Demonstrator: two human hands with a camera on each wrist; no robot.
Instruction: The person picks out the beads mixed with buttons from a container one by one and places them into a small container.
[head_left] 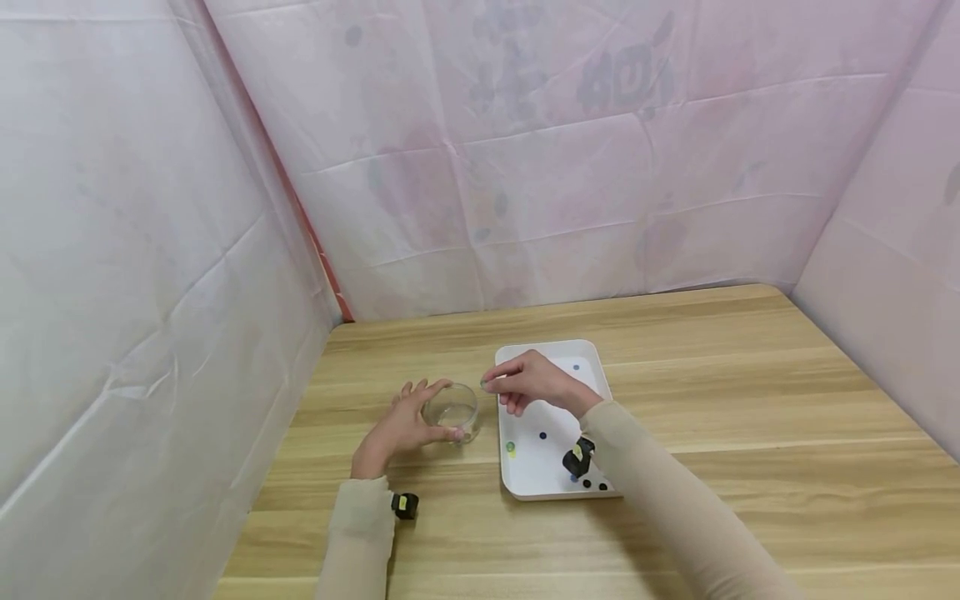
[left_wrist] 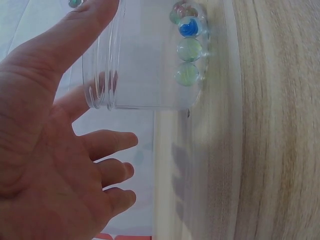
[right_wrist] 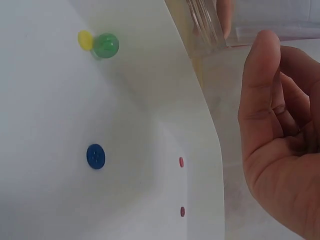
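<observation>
The clear glass jar (head_left: 451, 409) stands on the counter (head_left: 750, 400) beside the white tray (head_left: 525, 483); I see marbles (left_wrist: 188, 49) at its bottom. My left hand (head_left: 397, 429) cups it, fingers (left_wrist: 107, 142) spread; my right hand (head_left: 532, 382) hovers nearby, its fingers pinched together.

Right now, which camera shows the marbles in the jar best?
The left wrist view: four marbles show close up through the jar. The head view shows the jar but no marbles clearly; the right wrist shows only its rim.

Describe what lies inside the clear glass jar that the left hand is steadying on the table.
Inside the jar several glass marbles rest at the bottom, one blue, others greenish. The left hand covers part of the wall, so the exact count is unclear.
</observation>
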